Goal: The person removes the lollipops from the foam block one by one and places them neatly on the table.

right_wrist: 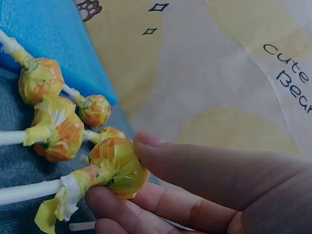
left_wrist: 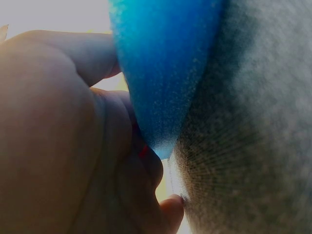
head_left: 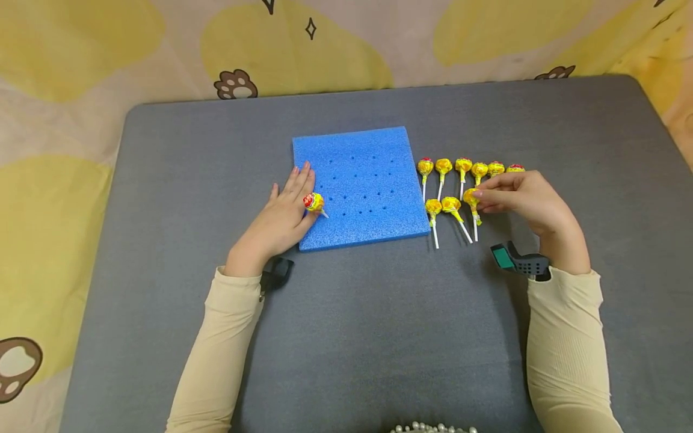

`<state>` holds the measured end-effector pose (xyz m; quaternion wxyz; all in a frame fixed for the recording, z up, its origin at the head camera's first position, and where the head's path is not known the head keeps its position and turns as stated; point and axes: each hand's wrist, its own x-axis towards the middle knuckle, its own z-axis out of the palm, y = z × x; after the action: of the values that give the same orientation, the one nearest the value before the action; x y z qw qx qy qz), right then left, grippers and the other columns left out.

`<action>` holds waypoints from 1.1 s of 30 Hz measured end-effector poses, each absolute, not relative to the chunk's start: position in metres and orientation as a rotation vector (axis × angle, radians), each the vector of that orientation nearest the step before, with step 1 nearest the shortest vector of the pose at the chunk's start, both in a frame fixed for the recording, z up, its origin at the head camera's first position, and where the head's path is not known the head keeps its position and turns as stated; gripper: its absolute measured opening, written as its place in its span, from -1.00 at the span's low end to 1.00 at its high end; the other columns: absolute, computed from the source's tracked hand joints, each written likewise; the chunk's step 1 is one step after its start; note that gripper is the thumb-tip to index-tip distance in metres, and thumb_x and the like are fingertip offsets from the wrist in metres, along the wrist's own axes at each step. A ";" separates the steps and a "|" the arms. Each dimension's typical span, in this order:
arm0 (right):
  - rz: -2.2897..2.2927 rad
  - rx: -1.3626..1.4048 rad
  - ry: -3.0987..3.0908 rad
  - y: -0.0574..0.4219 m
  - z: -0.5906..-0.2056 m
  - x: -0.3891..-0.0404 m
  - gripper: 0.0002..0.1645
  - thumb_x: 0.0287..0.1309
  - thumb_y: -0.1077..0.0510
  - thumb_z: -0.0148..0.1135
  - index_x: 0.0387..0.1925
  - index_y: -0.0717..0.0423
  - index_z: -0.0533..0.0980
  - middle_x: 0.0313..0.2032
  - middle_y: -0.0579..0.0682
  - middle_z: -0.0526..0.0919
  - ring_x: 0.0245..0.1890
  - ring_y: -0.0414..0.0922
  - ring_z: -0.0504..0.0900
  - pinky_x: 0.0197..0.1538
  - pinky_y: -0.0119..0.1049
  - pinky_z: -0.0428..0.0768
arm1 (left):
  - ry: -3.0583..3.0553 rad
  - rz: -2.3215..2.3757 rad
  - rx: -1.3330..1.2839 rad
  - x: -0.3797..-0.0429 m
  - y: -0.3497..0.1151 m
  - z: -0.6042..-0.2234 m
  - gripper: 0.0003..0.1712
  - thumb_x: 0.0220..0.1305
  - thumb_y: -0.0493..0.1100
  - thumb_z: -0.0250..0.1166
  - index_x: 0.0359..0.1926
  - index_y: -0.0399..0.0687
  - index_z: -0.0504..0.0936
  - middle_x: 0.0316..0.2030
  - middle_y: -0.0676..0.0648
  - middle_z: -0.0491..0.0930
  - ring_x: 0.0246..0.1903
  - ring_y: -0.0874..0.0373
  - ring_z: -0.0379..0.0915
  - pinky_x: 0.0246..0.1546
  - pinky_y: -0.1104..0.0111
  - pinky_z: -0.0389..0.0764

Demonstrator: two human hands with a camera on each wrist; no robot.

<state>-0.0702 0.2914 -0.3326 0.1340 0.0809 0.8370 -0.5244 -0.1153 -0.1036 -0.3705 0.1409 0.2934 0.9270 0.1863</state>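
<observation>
My left hand rests with extended fingers on the left edge of a blue foam block dotted with small holes. One yellow-and-red wrapped lollipop stands at that edge, its head overlapping the hand in the head view. Beyond the block's right side, my right hand pinches a yellow-wrapped lollipop by its head between thumb and fingers; its white stick points toward my body. Two more lollipops, one of them the nearest to the held one, lie in the same front row.
Behind the front row lies a back row of several lollipops, partly covered by the right hand. Everything sits on a grey table. A yellow patterned cloth hangs behind the table's far edge. Each wrist wears a dark camera mount.
</observation>
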 end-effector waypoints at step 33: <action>-1.288 0.320 2.488 0.288 -0.338 -0.071 -0.45 0.04 0.01 0.39 -0.12 0.44 0.56 -0.46 -0.13 0.71 -0.46 -0.24 0.68 -0.32 -0.42 0.59 | 2.683 0.532 0.852 -0.116 -0.104 -0.373 -0.23 0.45 0.01 -0.13 0.46 -0.21 -0.27 0.46 -0.08 -0.43 0.42 0.09 -0.61 0.32 -0.12 -0.32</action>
<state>-0.0712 0.2882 -0.3384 0.1603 0.1120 0.8710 -0.4507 -0.1157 -0.1043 -0.3725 0.1378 0.2944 0.9276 0.1840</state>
